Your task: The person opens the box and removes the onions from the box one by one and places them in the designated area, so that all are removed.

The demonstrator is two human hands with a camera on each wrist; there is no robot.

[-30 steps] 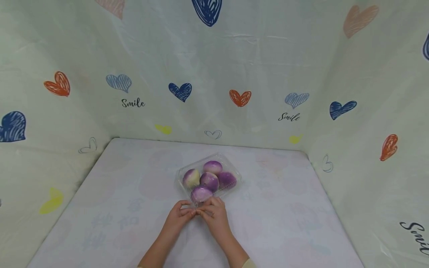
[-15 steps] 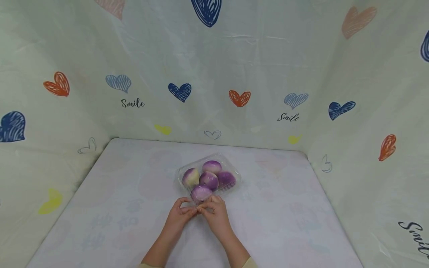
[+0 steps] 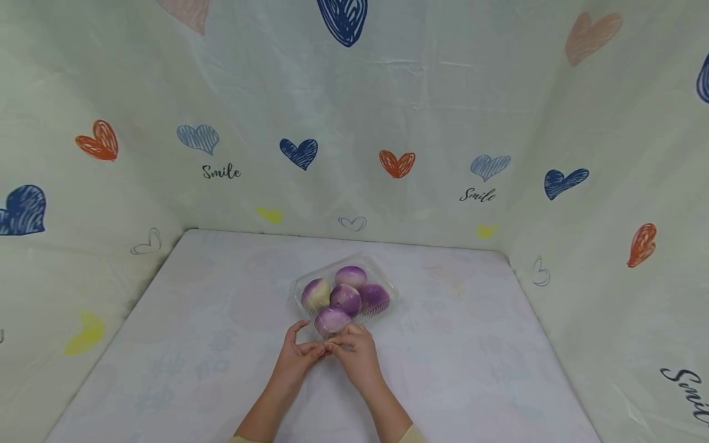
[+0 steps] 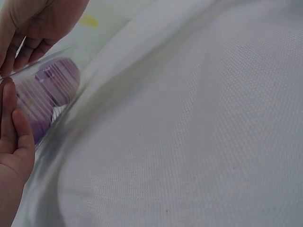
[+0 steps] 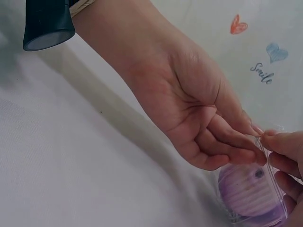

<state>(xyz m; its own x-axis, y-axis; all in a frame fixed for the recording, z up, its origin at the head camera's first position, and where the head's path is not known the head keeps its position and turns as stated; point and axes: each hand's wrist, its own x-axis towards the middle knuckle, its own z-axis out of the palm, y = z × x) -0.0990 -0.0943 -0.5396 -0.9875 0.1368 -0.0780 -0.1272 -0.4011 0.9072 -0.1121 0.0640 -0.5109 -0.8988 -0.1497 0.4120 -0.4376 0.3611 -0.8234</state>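
A clear plastic clamshell box [image 3: 382, 274] stands on the table, one corner toward me, with several purple-and-white turnips [image 3: 346, 299] inside. My left hand [image 3: 295, 357] pinches the rim at that near corner between thumb and fingers, its index finger raised off to the side. Right beside it, my right hand [image 3: 356, 357] pinches the same corner, and the two thumbs nearly meet. In the right wrist view, thin rim layers pass between the fingertips of the right hand [image 5: 184, 94] and the left hand [image 5: 289, 156]. Ribbed box walls show in front of the turnips [image 4: 57, 82] in the left wrist view.
The box rests on a white cloth-covered table [image 3: 454, 344]. Behind and at both sides hangs a pale curtain [image 3: 354, 92] printed with hearts and the word "Smile". A dark wrist device [image 5: 49, 23] sits at my right wrist.
My left index finger has lifted and spread away from the box's side. Both thumbs stay at the near corner, and the box has barely moved.
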